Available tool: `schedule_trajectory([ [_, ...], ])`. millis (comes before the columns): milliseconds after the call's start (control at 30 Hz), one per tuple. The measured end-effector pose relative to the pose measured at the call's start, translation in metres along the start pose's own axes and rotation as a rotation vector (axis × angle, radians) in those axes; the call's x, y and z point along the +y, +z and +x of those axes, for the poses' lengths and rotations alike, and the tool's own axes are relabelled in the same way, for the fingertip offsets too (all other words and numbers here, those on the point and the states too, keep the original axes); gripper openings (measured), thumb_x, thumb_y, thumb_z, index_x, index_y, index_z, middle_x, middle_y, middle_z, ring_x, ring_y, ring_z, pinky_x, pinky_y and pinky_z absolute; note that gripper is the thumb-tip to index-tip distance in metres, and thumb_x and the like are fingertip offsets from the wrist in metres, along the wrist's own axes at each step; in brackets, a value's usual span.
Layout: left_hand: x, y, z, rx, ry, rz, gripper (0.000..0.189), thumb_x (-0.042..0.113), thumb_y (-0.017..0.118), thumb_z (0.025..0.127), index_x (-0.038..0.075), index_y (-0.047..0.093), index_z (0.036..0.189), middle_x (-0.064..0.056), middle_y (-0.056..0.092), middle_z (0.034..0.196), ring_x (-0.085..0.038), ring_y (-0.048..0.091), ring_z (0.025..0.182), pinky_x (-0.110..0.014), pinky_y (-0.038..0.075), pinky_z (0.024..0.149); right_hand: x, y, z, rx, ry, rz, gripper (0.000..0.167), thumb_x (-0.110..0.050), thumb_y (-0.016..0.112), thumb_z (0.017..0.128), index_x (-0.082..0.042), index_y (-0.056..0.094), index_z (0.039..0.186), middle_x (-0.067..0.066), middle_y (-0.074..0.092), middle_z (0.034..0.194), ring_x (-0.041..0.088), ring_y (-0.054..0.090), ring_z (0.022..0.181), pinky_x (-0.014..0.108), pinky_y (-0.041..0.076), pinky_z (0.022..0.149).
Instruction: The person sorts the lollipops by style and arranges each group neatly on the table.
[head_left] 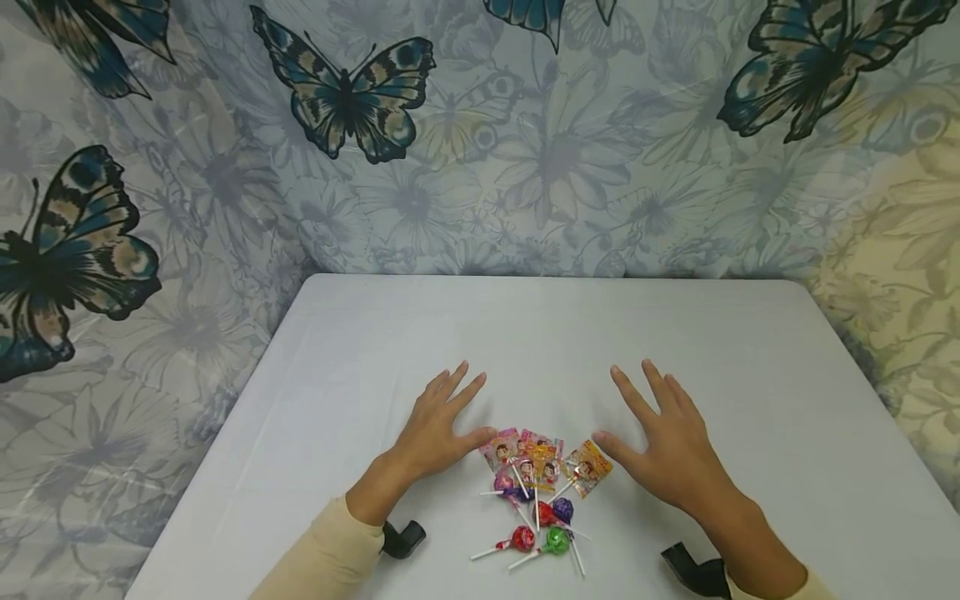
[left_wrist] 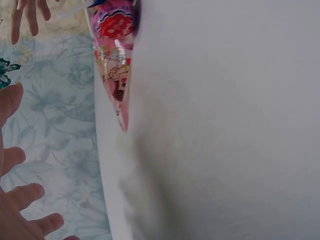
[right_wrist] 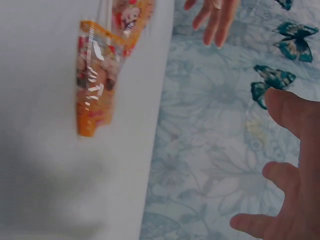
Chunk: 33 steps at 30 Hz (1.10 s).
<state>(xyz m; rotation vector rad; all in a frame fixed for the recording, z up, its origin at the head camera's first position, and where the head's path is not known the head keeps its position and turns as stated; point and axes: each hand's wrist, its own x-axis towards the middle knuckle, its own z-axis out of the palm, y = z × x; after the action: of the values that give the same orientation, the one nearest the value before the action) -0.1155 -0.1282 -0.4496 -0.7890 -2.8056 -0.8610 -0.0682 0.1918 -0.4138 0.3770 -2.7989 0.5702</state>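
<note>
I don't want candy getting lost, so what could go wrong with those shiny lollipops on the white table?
The round, shiny green lollipop might roll if bumped. Overlapping thin white sticks could snag on each other. The bare left hand is close to the shiny pink printed packet and might nudge it.

High head view facing forward, down — low wrist views, close, tipped sideways, all showing candy packets [head_left: 543,467]
</note>
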Motion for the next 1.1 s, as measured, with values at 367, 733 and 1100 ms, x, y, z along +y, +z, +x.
schedule_trajectory([
  [367,-0.002,0.018,-0.012,-0.065,-0.008,-0.048,0.07,0.044,0.068,0.087,0.016,0.043,0.147,-0.014,0.032,0.152,-0.045,0.025,0.136,-0.062,0.021,0.104,0.005,0.021,-0.019,-0.114,-0.011,0.024,0.072,-0.045,0.071,0.084,-0.025,0.042,0.148,0.02,0.035,0.148,0.054,0.031,0.127,0.074,0.026,0.091],
  [733,-0.005,0.026,-0.018,-0.112,-0.015,-0.092,0.065,0.041,0.068,0.089,0.016,0.046,0.145,-0.011,0.034,0.151,-0.043,0.025,0.136,-0.06,0.019,0.105,0.015,0.038,-0.033,-0.153,-0.098,0.136,0.069,-0.035,0.077,0.081,-0.021,0.049,0.143,0.016,0.044,0.144,0.051,0.037,0.125,0.07,0.028,0.093],
  [1100,-0.002,0.029,-0.025,-0.126,-0.001,-0.111,0.058,0.034,0.071,0.087,0.014,0.054,0.139,-0.01,0.043,0.146,-0.044,0.029,0.134,-0.062,0.018,0.104,0.024,0.05,-0.03,-0.104,-0.205,0.236,0.042,-0.015,0.082,0.076,-0.011,0.071,0.117,0.007,0.065,0.12,0.044,0.051,0.116,0.065,0.036,0.089],
])
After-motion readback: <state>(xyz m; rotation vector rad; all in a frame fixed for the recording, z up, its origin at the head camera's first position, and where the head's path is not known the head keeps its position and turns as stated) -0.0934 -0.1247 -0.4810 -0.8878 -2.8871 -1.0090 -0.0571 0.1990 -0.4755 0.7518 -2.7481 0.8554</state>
